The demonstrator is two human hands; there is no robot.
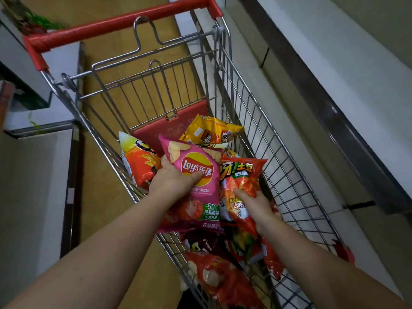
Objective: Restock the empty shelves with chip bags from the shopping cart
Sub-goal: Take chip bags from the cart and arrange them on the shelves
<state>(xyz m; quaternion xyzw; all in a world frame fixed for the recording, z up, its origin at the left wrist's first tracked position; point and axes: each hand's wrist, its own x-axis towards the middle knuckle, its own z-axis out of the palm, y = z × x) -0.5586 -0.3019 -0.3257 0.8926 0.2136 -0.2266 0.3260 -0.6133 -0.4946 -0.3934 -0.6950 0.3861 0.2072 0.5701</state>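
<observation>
Wire cart (256,121): left hand (172,177) grips pink "Lay's" bag (196,175).

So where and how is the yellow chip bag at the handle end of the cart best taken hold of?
Judging from its pose, take the yellow chip bag from above, by its raised crimped top edge or across its puffed middle. It lies uppermost against the red seat flap, clear of the left hand and right hand, while the cart's wire walls block the sides.

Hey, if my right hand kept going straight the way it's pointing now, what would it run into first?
Your right hand already grips the orange-red chip bag and points toward the cart's handle end. Pushed on, it would probably meet the yellow chip bag first, though depth is hard to judge here.
</observation>
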